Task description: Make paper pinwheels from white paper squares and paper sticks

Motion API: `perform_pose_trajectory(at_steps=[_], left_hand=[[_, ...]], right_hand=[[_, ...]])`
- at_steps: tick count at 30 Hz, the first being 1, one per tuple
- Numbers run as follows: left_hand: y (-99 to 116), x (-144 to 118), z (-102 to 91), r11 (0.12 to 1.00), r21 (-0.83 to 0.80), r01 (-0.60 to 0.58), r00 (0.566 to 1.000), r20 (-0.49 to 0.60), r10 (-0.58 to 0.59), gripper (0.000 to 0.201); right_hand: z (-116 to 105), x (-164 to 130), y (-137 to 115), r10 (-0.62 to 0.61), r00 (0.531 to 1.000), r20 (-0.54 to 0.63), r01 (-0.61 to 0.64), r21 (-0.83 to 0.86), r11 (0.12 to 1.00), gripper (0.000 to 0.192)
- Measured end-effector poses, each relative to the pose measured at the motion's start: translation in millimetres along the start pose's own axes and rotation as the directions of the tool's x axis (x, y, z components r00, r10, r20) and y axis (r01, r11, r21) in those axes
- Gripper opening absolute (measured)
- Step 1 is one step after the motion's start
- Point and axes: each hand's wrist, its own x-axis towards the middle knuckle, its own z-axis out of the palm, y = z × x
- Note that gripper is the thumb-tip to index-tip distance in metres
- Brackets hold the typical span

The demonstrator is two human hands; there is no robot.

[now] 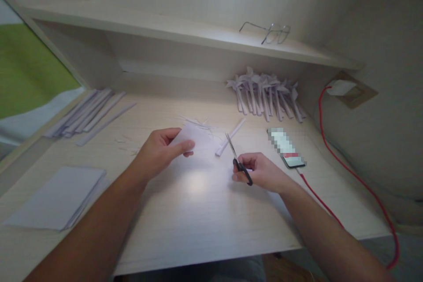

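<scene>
My left hand point(160, 152) pinches a small white sheet of paper point(198, 139) and holds it just above the pale wooden desk point(205, 220). A little to the right, my right hand point(261, 172) grips black-handled scissors point(238, 158); their blades point up and away toward the paper's right edge and look nearly closed. A single rolled paper strip point(231, 136) lies on the desk just behind the scissors. Thin paper slivers point(196, 122) are scattered behind the sheet.
A stack of white sheets point(56, 198) lies at the front left and long cut strips point(89, 112) at the back left. Folded paper pieces point(267, 94) are piled at the back right. A phone point(287, 147) on a red cable point(350, 172) lies right of my hand. Glasses point(269, 33) rest on the shelf.
</scene>
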Motion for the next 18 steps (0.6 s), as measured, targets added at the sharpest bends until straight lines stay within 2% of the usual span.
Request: perform_pose_trajectory(at_steps=[3, 7, 9, 13, 16, 18], left_hand=[[-2, 0, 0.6, 1.000, 0.010, 0.008, 1.000, 0.006, -0.008, 0.023], [-3, 0, -0.9, 1.000, 0.012, 0.005, 1.000, -0.007, -0.005, 0.022], [-4, 2, -4.4, 1.000, 0.009, -0.002, 0.998, -0.060, 0.003, 0.021], [-11, 8, -15.8, 0.999, -0.031, -0.020, 0.972, -0.234, 0.012, 0.017], [-20, 12, -23.4, 0.996, -0.082, -0.030, 0.945, -0.328, 0.001, 0.017], [-25, 14, -26.4, 0.993, -0.113, -0.044, 0.936, -0.353, 0.002, 0.018]], right_hand=[[3, -3, -3, -0.018, 1.000, 0.023, 0.019, -0.045, 0.999, 0.034], [6, -1, -11, -0.030, 0.997, -0.068, 0.020, -0.140, 0.990, 0.047], [6, 5, -21, -0.076, 0.992, -0.096, 0.060, -0.159, 0.985, 0.055], [7, 25, -49, -0.227, 0.968, -0.104, 0.210, -0.153, 0.966, 0.078], [7, 44, -67, -0.357, 0.923, -0.140, 0.335, -0.163, 0.928, 0.088], [7, 55, -72, -0.388, 0.897, -0.211, 0.368, -0.129, 0.921, 0.086]])
